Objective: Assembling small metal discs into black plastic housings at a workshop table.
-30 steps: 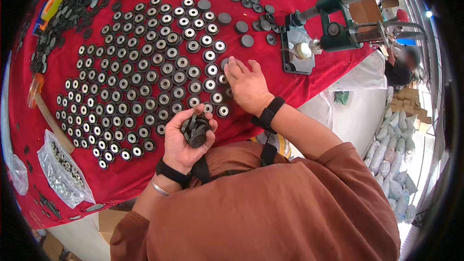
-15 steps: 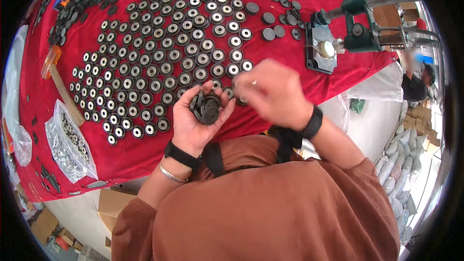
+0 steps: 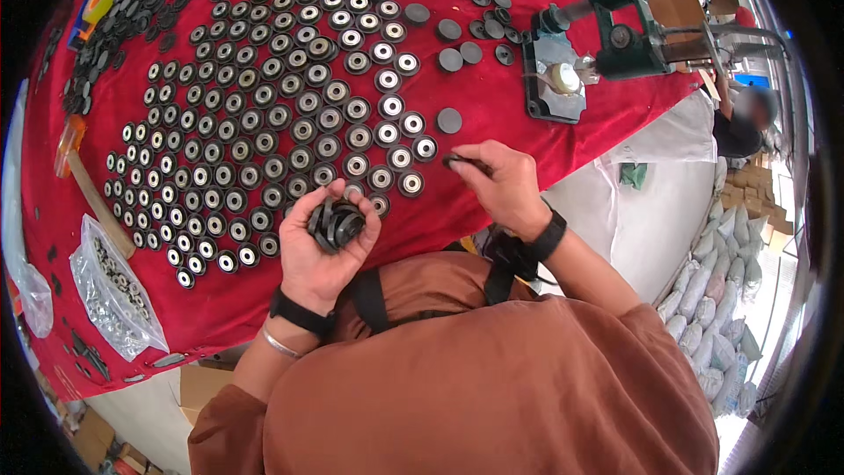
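Note:
My left hand is cupped palm-up near the table's front edge, holding a small heap of black round parts. My right hand pinches one black disc between its fingertips, just right of the laid-out rows. Those rows of black discs with pale centres cover the red cloth in a broad field. The nearest placed discs lie just left of my right fingers.
A green hand press on a dark base plate stands at the far right of the table. A heap of loose black discs lies far left. A clear bag of small metal parts sits near left. Another person is at right.
My right hand came back from the rows toward my left hand, then moved right again holding one disc. The left hand stayed cupped with its heap.

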{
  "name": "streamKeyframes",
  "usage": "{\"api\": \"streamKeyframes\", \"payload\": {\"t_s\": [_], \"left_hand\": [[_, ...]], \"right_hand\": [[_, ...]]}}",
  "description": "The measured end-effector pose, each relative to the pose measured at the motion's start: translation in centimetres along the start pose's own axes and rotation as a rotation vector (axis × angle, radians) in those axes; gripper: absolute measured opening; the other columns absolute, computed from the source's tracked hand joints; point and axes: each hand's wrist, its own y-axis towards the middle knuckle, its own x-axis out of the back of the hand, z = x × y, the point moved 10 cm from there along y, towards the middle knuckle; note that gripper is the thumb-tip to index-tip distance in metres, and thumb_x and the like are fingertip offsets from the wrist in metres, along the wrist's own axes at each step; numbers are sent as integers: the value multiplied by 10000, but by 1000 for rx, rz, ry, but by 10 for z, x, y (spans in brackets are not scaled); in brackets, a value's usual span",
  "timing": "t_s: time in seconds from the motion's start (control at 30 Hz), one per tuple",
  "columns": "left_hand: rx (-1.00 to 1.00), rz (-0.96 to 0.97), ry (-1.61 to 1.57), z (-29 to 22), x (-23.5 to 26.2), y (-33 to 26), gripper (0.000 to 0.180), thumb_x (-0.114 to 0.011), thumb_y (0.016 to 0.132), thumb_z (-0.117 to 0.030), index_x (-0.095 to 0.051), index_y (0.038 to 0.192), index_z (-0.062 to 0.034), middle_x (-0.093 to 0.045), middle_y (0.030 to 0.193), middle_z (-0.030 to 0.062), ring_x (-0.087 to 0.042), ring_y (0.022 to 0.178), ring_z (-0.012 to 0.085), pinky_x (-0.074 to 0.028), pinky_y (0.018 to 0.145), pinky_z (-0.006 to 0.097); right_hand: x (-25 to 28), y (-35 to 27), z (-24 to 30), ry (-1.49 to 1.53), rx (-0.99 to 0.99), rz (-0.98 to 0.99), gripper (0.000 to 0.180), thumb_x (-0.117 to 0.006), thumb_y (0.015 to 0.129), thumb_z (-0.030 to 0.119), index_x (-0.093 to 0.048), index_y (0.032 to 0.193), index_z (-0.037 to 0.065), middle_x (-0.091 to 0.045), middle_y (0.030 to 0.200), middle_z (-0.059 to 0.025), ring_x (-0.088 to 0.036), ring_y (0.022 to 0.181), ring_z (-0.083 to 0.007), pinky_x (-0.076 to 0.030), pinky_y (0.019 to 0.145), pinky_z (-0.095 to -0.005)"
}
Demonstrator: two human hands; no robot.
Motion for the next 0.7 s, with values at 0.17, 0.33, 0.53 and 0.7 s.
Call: {"api": "streamKeyframes", "payload": {"t_s": [0.17, 0.33, 0.53, 0.7], "left_hand": [[14, 0, 26, 6, 0, -6, 174, -495, 848, -159, -588, 887, -16, -609, 858, 136, -597, 835, 276, -514, 776, 408], [1, -34, 35, 9, 11, -7, 177, -497, 847, -160, -588, 887, -14, -610, 849, 139, -599, 830, 276, -516, 772, 405], [0, -49, -3, 7, 18, -9, 184, -498, 847, -160, -600, 883, -12, -611, 851, 144, -601, 829, 280, -515, 779, 407], [20, -6, -37, 17, 12, -3, 187, -492, 850, -161, -599, 891, -13, -612, 859, 148, -603, 825, 282, -514, 784, 411]], "right_hand": [[-16, 4, 30, -196, 482, -172, 175, -618, 745, -10, -606, 919, 7, -603, 831, -118, -595, 699, -254, -494, 594, -297], [-47, 0, 33, -455, 604, -29, 311, -535, 693, 41, -552, 998, -18, -552, 995, -138, -547, 849, -279, -469, 736, -348], [-65, -10, 37, -746, 646, 87, 428, -502, 720, 123, -521, 1103, -67, -506, 1117, -194, -502, 939, -280, -408, 800, -360], [-69, -14, 36, -919, 674, 15, 361, -607, 741, 170, -556, 1052, -6, -541, 1078, -142, -532, 904, -251, -398, 795, -390]]}}
